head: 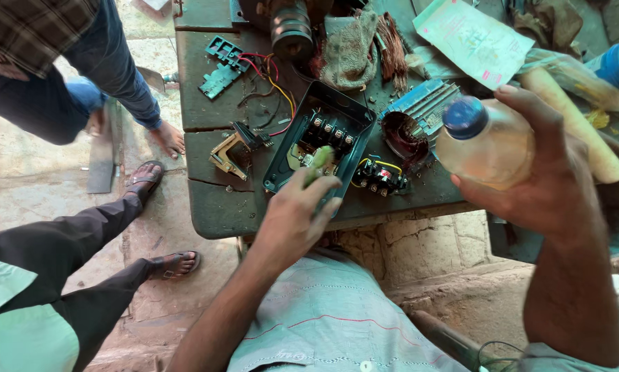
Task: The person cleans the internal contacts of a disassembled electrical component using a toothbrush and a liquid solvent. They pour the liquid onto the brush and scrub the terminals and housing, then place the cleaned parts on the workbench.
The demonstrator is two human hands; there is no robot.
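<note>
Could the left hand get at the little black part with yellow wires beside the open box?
Probably yes. The left hand holds a green tool over the box, and the black part lies just beside it on the bench, uncovered. The hand is occupied, though.

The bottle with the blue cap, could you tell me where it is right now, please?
The bottle is in the right hand, held tilted above the table's right side, beside the blue finned part.
</note>
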